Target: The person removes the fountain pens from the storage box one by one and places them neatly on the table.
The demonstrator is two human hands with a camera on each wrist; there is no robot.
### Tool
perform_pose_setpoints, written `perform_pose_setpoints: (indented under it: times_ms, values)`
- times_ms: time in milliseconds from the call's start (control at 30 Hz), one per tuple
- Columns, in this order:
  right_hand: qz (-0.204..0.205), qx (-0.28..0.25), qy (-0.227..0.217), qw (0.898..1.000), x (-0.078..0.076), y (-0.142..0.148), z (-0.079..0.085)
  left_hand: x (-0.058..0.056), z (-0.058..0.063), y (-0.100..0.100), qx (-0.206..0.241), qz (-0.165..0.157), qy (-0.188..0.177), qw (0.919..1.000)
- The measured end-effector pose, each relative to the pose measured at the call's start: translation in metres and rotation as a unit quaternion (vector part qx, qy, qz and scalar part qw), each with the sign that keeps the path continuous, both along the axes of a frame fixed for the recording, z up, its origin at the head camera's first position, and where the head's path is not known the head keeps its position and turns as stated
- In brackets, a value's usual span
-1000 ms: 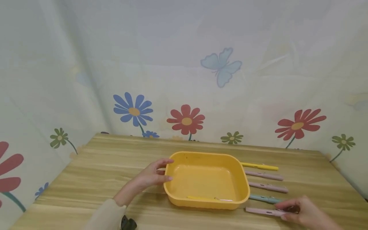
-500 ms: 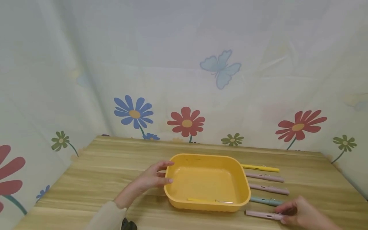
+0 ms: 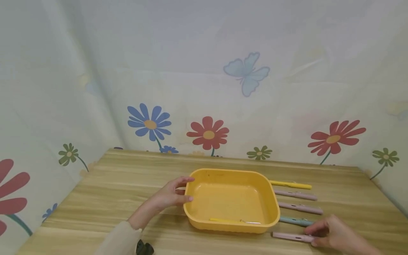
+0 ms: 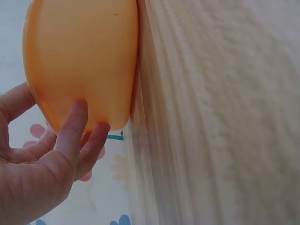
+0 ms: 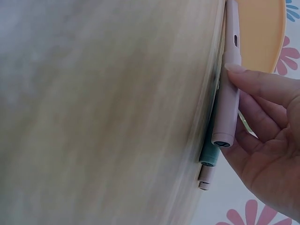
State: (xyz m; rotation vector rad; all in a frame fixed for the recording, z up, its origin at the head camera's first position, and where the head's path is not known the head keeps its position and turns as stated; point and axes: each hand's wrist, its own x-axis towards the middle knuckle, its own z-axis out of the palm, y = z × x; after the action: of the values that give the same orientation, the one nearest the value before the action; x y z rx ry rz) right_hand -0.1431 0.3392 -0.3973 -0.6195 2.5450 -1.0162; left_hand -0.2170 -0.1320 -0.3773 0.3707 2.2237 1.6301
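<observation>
My left hand [image 3: 170, 193] grips the left end of a yellow plastic bin [image 3: 231, 227], with thumb and a fingertip at the rim. In the left wrist view, fingers [image 4: 72, 133] press on the outside of the bin's wall [image 4: 84, 51]. My right hand [image 3: 334, 233] pinches a pale pink pen [image 3: 290, 236] near its capped end. The right wrist view shows the thumb on this pen's barrel [image 5: 228, 103], with the other fingers behind it. Just beyond lies a green pen [image 3: 294, 221], partly behind the right fingers. Inside the bin, a yellow pen [image 3: 223, 221] lies along the near wall.
Right of the bin, two more pink pens [image 3: 301, 208] and a yellow pen [image 3: 293, 185] lie in a row, their left ends hidden by the bin. A wooden-look table [image 3: 134, 184] runs back to a flowered curtain [image 3: 178, 88]. A dark object [image 3: 145, 248] sits by the left sleeve.
The view shifts slightly. Both hands keep their holds; the pink pen and the bin stay in nearly the same places.
</observation>
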Motion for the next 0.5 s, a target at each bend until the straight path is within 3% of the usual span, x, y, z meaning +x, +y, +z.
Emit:
perform_pose_setpoints:
  times_ms: [500]
  values:
    - [0.014,-0.020,-0.013,1.000,-0.0014,-0.0026,-0.0037,-0.0008,-0.0004,-0.0011,0.007,-0.003,-0.005,1.0000]
